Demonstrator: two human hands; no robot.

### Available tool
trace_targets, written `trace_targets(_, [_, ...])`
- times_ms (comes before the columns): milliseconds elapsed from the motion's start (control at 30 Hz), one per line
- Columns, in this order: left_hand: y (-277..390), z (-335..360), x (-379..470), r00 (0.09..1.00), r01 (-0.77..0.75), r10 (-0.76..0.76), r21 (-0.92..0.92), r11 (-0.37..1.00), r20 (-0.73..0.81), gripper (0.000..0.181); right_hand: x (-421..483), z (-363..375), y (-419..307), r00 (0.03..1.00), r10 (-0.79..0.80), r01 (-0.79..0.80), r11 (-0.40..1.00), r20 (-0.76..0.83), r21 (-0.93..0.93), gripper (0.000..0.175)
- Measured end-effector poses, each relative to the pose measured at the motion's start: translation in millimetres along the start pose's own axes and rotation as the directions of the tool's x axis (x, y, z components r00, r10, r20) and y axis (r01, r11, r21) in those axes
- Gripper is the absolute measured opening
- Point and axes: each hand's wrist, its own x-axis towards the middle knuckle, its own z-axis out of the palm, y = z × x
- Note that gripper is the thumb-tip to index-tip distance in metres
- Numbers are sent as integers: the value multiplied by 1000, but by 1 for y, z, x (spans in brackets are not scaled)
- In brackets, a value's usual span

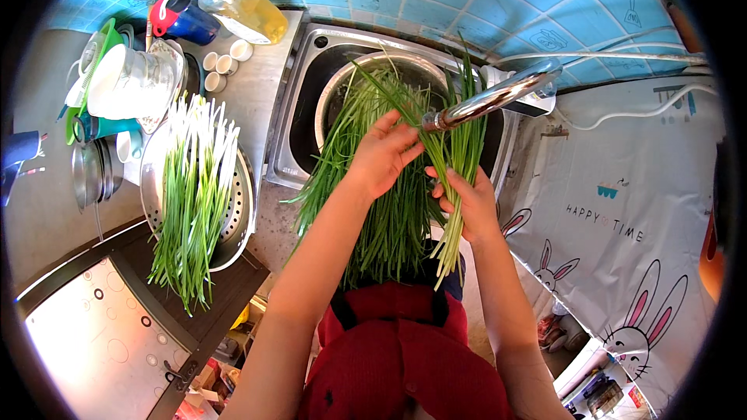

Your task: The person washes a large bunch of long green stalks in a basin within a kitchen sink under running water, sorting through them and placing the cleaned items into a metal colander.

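My right hand is closed around a small bunch of garlic chives, gripping it partway along. Its pale stem ends hang toward me, and the green leaves rise over the sink. Beside the bunch, my left hand has its fingers apart near the upper leaves, just left of the faucet. Under both hands a large heap of chives spills from a metal basin over the front of the steel sink. Left of it, more chives lie across a metal colander, white ends pointing away.
A pump bottle of yellow liquid, a blue shaker bottle with red lid and several small cups stand back left. Stacked dishes sit nearer. A printed grey cover spreads over the right-hand surface; a white hose crosses it.
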Motion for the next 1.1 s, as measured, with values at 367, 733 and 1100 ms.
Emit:
trace_targets(367, [-4,1,-3,996,-53,52,14,999,72,40,2,-2,2,1000,-27,27,1000,10,-5,22])
trace_targets(733, [-5,6,-7,987,-152,157,131,980,-25,35,-1,-6,11,997,-78,75,989,-22,-126,23])
trace_targets(1100, [-8,6,-2,988,-153,154,78,985,-5,16,-3,-7,14,996,-88,84,988,-20,-132,21])
